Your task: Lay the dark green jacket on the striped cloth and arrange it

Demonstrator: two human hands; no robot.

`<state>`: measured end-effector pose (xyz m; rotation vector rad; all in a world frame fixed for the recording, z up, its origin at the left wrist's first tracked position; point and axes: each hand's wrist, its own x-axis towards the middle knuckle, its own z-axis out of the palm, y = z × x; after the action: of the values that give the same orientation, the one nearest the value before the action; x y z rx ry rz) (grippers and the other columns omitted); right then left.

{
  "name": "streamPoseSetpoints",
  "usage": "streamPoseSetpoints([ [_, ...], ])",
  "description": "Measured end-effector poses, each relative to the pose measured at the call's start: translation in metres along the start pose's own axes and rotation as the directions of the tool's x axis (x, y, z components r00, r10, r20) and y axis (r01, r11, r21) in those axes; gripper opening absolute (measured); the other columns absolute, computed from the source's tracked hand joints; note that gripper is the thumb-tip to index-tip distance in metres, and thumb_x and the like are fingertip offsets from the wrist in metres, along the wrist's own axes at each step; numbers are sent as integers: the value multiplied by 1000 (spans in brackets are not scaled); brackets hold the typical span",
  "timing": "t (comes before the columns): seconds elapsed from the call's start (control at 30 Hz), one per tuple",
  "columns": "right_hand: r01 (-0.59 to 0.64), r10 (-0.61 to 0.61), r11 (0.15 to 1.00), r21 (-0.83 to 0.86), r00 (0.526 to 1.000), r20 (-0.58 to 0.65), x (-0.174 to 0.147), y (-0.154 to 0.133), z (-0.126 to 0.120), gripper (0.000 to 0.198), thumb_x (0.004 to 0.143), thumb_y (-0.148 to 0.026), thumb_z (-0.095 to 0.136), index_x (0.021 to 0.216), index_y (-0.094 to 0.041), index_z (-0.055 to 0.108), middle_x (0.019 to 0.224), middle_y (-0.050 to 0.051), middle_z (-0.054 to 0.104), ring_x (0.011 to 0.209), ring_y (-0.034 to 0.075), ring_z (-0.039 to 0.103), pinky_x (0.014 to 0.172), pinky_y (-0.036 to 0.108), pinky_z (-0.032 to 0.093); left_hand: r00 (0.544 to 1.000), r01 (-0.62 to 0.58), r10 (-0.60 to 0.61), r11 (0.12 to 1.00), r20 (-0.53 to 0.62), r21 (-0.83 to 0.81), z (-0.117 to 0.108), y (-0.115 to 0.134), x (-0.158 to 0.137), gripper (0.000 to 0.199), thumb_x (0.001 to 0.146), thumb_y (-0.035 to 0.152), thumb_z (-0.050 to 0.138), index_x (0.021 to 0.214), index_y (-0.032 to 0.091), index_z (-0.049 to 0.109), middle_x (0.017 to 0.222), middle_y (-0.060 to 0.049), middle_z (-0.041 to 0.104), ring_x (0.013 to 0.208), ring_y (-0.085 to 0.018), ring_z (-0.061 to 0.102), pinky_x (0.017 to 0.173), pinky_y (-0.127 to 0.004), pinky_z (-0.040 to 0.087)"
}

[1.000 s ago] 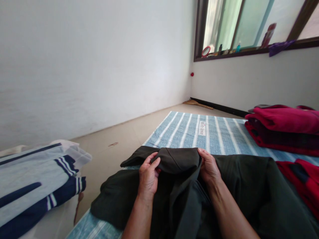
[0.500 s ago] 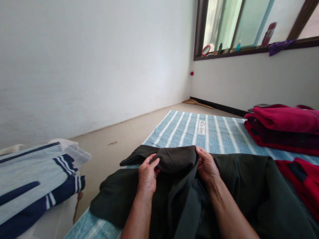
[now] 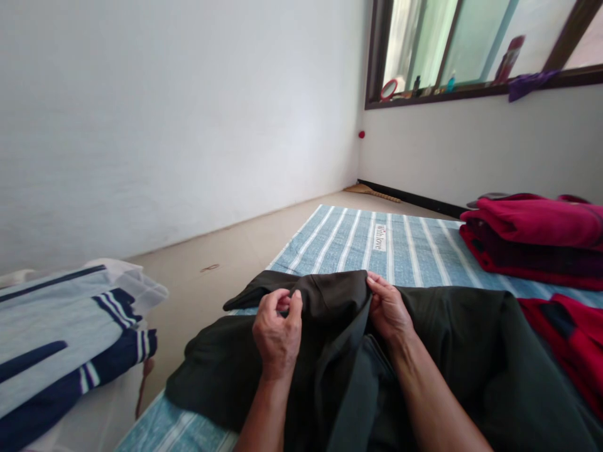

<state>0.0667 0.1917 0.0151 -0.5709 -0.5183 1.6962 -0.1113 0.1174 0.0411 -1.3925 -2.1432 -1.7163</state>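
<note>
A dark green garment (image 3: 452, 351), whose exact kind I cannot tell, is spread in loose folds before me. My right hand (image 3: 391, 307) pinches the corner of its raised, brownish flap (image 3: 336, 292) between thumb and fingers. At the other end of that flap, my left hand (image 3: 277, 329) has its fingers curled and its thumb held up, with a gap between them and no cloth visibly gripped. The garment lies on a blue mat with white stripes (image 3: 325, 235).
Folded pink and dark red clothes (image 3: 537, 226) are stacked at right, with a red and black cloth (image 3: 570, 339) nearer. Left, a grey and navy garment (image 3: 61, 333) lies on a whitish support. Small items and a bottle (image 3: 509, 59) stand on the windowsill.
My left hand has let go of the flap, its thumb lifting away from its fingers. My right hand keeps its hold on the corner. The view has shifted slightly.
</note>
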Motion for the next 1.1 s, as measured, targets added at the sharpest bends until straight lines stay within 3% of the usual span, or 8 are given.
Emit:
streamPoseSetpoints([
  [0.1,-2,2,1000,-8,1000,19,-1,0,1,21,64,-17,77,84,-15,68,74,2,71,58,10,63,55,17,52,936,-63,111,986,334,-152,-9,17,-6,31,81,43,52,61,19,56,57,1,54,53,-13,49,58,-24,40],
  [0.2,2,-1,1000,-24,1000,30,-2,-1,2,20,66,-17,75,85,-15,68,73,2,70,56,10,62,52,17,51,712,26,189,955,676,-295,-12,29,-10,35,80,46,53,60,18,57,56,2,52,53,-12,47,53,-22,36],
  [0.27,2,-1,1000,-31,999,46,-2,-2,3,20,67,-17,75,85,-14,68,73,2,70,55,9,62,51,16,51,599,72,192,954,777,-292,-12,33,-11,32,76,46,59,62,17,58,56,3,50,53,-11,43,51,-22,33],
  [0.37,-5,7,999,-38,998,65,-3,-2,4,20,67,-17,75,85,-14,68,72,3,70,54,9,61,51,16,50,519,95,173,962,837,-258,-11,33,-11,26,71,38,65,60,16,57,56,4,46,53,-10,40,50,-22,30],
  [0.5,-19,21,999,-35,998,56,-4,-3,5,21,66,-17,75,85,-14,67,69,1,68,49,7,57,47,15,48,512,139,169,952,843,-274,-12,31,-8,25,75,30,58,55,16,53,52,4,42,52,-10,38,50,-22,27],
  [0.67,-41,41,999,-15,999,30,-7,-3,7,24,65,-20,76,86,-15,65,64,-1,66,47,8,57,45,17,48,584,325,70,893,809,-311,-12,26,-6,31,74,34,59,51,16,51,51,4,37,50,-9,32,48,-22,25],
  [0.87,-51,52,999,-2,998,40,-8,-4,8,26,64,-22,77,85,-17,63,61,-2,64,49,11,59,47,21,51,606,639,-98,651,789,-410,-2,11,-9,24,69,36,68,59,16,60,51,5,46,48,-7,37,46,-19,29],
  [1.1,-40,43,998,-41,996,79,-9,-4,7,27,66,-25,75,88,-17,62,66,3,68,56,15,65,51,23,52,596,769,-212,430,775,-474,1,9,-8,20,61,29,77,61,15,62,54,4,57,49,-8,49,51,-18,39],
])
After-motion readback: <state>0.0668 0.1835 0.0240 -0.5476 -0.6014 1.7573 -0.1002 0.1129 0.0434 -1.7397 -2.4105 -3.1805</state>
